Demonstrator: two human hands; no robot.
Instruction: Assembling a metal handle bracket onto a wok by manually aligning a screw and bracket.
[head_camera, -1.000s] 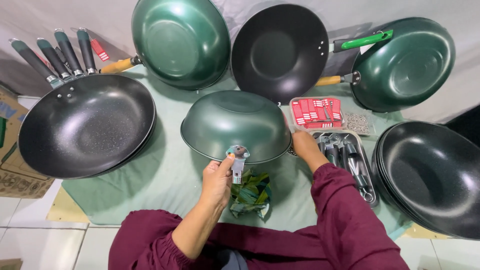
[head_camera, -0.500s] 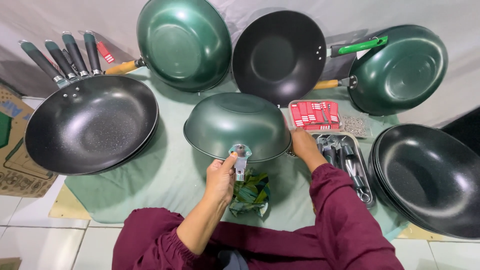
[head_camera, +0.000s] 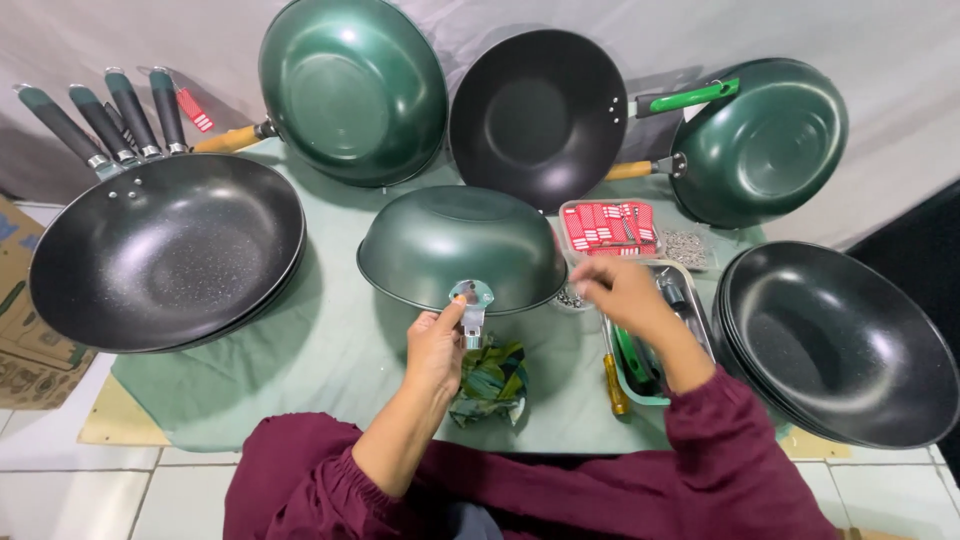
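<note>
A green wok lies upside down in the middle of the table. A small metal handle bracket sticks out from its near rim. My left hand pinches that bracket with thumb and fingers. My right hand hovers, blurred, over the metal tray of tools just right of the wok; whether anything is in its fingers is unclear. A crumpled green wrapper lies beneath the bracket.
Stacked black woks stand at the left and right. Against the back lean two green woks and a black one. A red box and small screws sit behind the tray. A cardboard box is on the floor.
My right hand has left the upturned wok's right rim and moved right over the tool tray. The left hand stays on the bracket.
</note>
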